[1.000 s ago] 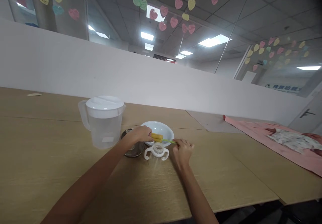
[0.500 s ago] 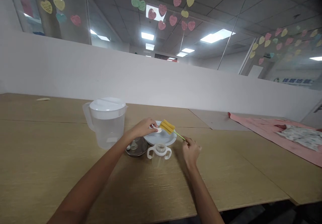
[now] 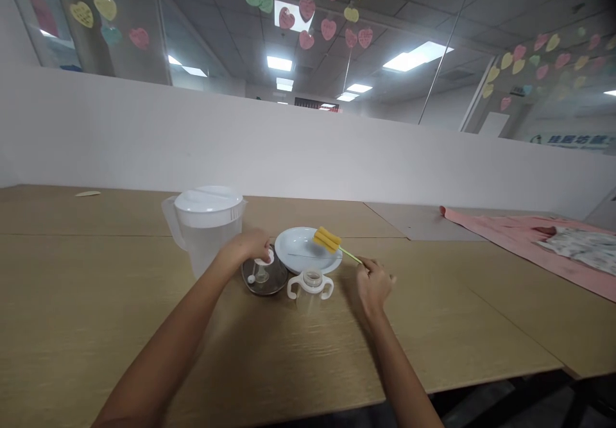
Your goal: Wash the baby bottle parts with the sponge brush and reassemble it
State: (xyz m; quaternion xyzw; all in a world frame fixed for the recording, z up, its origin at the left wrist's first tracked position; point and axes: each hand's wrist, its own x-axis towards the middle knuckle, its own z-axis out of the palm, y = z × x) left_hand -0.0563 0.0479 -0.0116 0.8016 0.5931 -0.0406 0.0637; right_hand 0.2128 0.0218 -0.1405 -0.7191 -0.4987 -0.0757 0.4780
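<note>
My right hand (image 3: 375, 283) grips the thin green handle of a bottle brush (image 3: 327, 240). Its yellow sponge head is over the right side of a white plate (image 3: 287, 245). Pinched in my left hand (image 3: 251, 246) is a small white bottle collar (image 3: 265, 259), partly covered by the fingers, at a round dark metal tray (image 3: 276, 280). On that tray rests a clear bottle nipple (image 3: 261, 274) with a small white piece beside it. An open clear baby bottle (image 3: 310, 293) with two white handles stands upright in front of the plate.
A lidded translucent pitcher (image 3: 206, 226) stands left of the tray, close to my left forearm. At the right lies a pink cloth (image 3: 510, 239) with a patterned garment (image 3: 577, 247). A white wall (image 3: 289, 152) closes off the table's back.
My left hand has moved left with the white collar, from over the plate to the tray. The brush stays in my right hand, its head still at the plate.
</note>
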